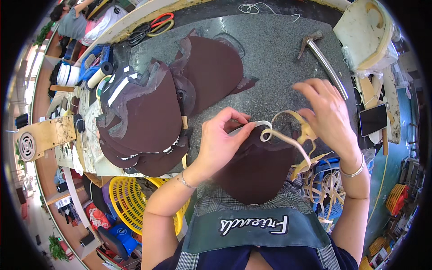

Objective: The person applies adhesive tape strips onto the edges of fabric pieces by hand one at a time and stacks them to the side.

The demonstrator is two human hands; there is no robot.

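Observation:
My left hand [222, 139] is closed, thumb and fingers pinching the top edge of a dark brown fabric piece [249, 173] that lies against my apron. A white tape strip [262, 124] runs along that edge from under the fingertips. From it a pale strip [288, 140] curls off to the right. A tan, loosely looped strip [288, 113] hangs beside my right hand [326, 110], close to the thumb. That hand is raised with its fingers apart, and I see nothing gripped between them. Its palm side is partly hidden.
Stacked dark brown pieces with mesh edges [148, 112] cover the left of the dark stone slab [274, 49]. A hammer [326, 63] lies at the right, a phone [372, 120] beyond it. Scissors [153, 28] rest far left. Below are a yellow basket [126, 198] and a blue basket [333, 209] with strips.

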